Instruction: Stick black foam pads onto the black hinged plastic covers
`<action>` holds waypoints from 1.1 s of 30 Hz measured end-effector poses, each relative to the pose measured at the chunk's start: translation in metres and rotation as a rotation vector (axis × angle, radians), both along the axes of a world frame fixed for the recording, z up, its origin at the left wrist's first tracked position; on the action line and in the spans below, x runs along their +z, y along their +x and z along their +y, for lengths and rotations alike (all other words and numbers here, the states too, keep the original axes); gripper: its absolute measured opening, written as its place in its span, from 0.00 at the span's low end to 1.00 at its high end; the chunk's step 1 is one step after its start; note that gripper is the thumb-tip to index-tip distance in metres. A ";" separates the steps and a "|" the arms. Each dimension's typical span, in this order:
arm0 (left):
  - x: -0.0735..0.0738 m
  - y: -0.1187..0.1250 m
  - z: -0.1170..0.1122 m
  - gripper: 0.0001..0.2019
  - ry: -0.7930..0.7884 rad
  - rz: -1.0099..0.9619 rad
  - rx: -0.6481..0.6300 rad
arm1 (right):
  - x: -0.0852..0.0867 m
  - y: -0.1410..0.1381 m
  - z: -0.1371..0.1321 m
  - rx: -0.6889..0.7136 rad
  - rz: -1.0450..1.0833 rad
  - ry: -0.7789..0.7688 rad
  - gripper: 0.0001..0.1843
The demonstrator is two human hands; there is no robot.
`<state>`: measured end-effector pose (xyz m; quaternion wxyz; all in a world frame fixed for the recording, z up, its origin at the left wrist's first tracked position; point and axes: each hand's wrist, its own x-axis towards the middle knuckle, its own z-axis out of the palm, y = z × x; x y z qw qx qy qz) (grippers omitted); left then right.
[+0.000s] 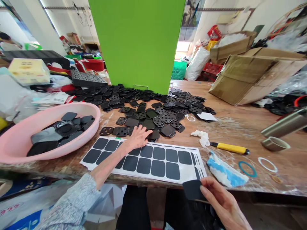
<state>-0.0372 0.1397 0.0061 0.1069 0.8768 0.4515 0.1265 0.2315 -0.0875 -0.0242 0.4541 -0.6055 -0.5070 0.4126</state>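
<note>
My right hand [219, 196] pinches a dark rounded-square sticker [193, 189] between thumb and fingers, just off the table's front edge. Stretched forward, my left hand [139, 136] has its fingers apart over the nearest black plastic pieces [153, 135]; whether the fingertips press on one I cannot make out. Beneath my left forearm lies a white backing sheet [187, 172] with rows of dark rounded-square stickers [158, 168]. A bare white spot shows at the sheet's right end. Many more black pieces, some with holes, are heaped behind [165, 118].
A pink basin [94, 118] of black pieces stands at left. To the right lie a yellow utility knife [230, 148], a blue-white crumpled cloth [225, 172], rings [247, 168] and a metal cup [275, 143]. A green panel [141, 44] rises behind the heap; a cardboard box [242, 76] sits back right.
</note>
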 end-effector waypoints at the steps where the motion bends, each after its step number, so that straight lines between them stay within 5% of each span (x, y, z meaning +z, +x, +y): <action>1: 0.000 0.001 0.002 0.19 -0.011 -0.057 0.011 | 0.001 -0.002 0.001 0.001 -0.005 0.042 0.09; 5: 0.003 0.005 0.006 0.14 -0.079 -0.348 0.104 | 0.003 -0.007 0.002 -0.055 -0.033 0.194 0.09; 9: 0.016 0.011 -0.015 0.19 -0.243 -0.641 0.181 | 0.009 -0.014 0.003 -0.100 -0.016 0.150 0.10; 11: 0.021 0.014 -0.037 0.18 -0.478 -0.914 0.197 | 0.013 -0.022 0.005 -0.109 0.052 0.110 0.14; 14: 0.024 0.019 -0.073 0.12 -1.027 -1.504 0.278 | 0.021 -0.036 0.008 -0.080 0.154 0.015 0.12; 16: 0.023 0.022 -0.093 0.15 -1.262 -1.699 0.377 | 0.026 -0.046 0.009 -0.046 0.247 -0.040 0.12; 19: 0.019 0.024 -0.114 0.23 -1.341 -1.780 0.486 | 0.031 -0.057 0.009 -0.026 0.441 -0.082 0.12; 25: 0.008 0.025 -0.136 0.23 -1.419 -1.786 0.486 | 0.032 -0.075 0.011 -0.046 0.716 -0.159 0.11; 33: 0.005 0.036 -0.148 0.23 -1.416 -1.809 0.508 | 0.026 -0.107 0.014 -0.125 0.725 -0.187 0.12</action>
